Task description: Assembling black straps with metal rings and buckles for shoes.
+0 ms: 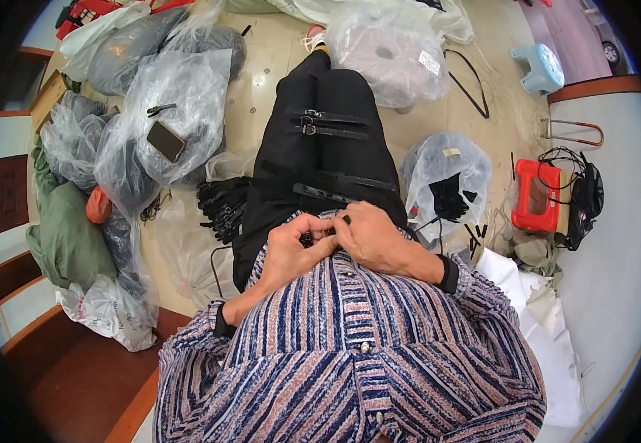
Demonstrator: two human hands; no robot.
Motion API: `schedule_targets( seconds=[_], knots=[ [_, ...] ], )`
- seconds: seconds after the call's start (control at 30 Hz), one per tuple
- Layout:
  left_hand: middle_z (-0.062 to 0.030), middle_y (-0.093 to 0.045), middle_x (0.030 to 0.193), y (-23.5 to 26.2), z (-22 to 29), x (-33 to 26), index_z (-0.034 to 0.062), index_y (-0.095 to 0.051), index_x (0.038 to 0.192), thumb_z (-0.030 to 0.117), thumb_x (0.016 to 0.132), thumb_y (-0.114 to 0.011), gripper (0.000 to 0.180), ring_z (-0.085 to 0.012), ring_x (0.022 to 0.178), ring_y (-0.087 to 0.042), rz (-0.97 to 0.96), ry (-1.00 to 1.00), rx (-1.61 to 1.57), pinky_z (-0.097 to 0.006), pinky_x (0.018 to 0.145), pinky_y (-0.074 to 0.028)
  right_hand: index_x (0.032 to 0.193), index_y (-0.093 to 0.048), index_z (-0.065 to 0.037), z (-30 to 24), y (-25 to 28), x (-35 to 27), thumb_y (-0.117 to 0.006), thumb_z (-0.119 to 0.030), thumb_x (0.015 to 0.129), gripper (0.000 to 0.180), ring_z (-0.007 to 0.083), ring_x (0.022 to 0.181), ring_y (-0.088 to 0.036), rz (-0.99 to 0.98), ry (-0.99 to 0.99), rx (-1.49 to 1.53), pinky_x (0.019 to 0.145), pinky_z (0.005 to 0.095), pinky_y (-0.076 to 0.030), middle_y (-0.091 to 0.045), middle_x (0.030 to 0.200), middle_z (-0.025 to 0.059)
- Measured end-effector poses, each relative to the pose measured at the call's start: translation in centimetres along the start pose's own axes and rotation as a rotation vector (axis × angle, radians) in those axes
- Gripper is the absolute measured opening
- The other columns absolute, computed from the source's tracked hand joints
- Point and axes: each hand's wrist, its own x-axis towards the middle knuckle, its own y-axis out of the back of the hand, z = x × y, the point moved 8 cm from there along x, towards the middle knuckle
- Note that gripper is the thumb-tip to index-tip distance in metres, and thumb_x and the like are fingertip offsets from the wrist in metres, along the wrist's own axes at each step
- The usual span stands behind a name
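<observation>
My left hand (291, 247) and my right hand (373, 238) meet over my lap, both pinching a small black strap piece (329, 231) between their fingertips. Beneath them a black garment (320, 140) lies over my legs, with buckled black straps (326, 122) across it. A pile of loose black straps (221, 207) rests on the floor just left of my knee. My striped shirt fills the lower part of the view.
Clear plastic bags of dark goods (165, 111) lie at the left, one with a phone (166, 141) on top. A bag of black parts (447, 181) sits at the right, near a red box (536, 196), a blue stool (539, 68) and a green cloth bundle (69, 229).
</observation>
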Motion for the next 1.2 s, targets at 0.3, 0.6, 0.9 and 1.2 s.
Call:
schedule_targets(
  seconds=[0.3, 0.6, 0.9, 1.2],
  knots=[
    [-0.0017, -0.059, 0.072, -0.3, -0.4, 0.1, 0.0, -0.061, 0.097, 0.002, 0.078, -0.062, 0.019, -0.0029, 0.058, -0.046, 0.018, 0.02, -0.41, -0.017, 0.052, -0.038, 0.059, -0.04, -0.002, 3.5, -1.6, -1.4, -0.033, -0.03, 0.093, 0.045, 0.009, 0.054, -0.033, -0.013, -0.483, 0.837, 0.051, 0.0262, -0.03, -0.037, 0.055, -0.0007],
    [-0.003, -0.06, 0.068, -0.7, -1.7, 0.3, -0.0008, -0.061, 0.093, 0.001, 0.081, -0.058, 0.013, -0.0017, 0.049, -0.043, 0.023, 0.223, -0.616, -0.016, 0.044, -0.033, 0.058, -0.038, -0.003, 2.9, -1.7, -0.9, -0.03, -0.029, 0.094, 0.045, 0.01, 0.053, -0.031, -0.076, -0.412, 0.845, 0.051, 0.0275, -0.03, -0.037, 0.054, -0.0004],
    [-0.0008, -0.057, 0.068, -0.1, -1.1, 0.3, -0.0017, -0.061, 0.087, 0.003, 0.079, -0.06, 0.009, -0.0033, 0.06, -0.049, 0.092, 0.164, -0.369, -0.017, 0.055, -0.04, 0.07, -0.049, 0.004, 1.8, -0.7, -0.5, -0.033, -0.024, 0.093, 0.04, 0.0237, 0.059, -0.046, -0.053, -0.306, 0.6, 0.06, 0.0345, -0.038, -0.051, 0.064, 0.0145],
    [0.0016, -0.055, 0.067, 0.1, -0.8, 0.1, -0.0015, -0.061, 0.086, 0.004, 0.077, -0.061, 0.01, -0.0032, 0.062, -0.047, 0.133, 0.091, -0.208, -0.018, 0.058, -0.04, 0.08, -0.054, 0.003, 0.4, 0.3, -0.4, -0.039, -0.017, 0.088, 0.027, 0.0332, 0.076, -0.05, 0.041, -0.142, 0.321, 0.071, 0.0401, -0.039, -0.055, 0.076, 0.0184]
  ],
)
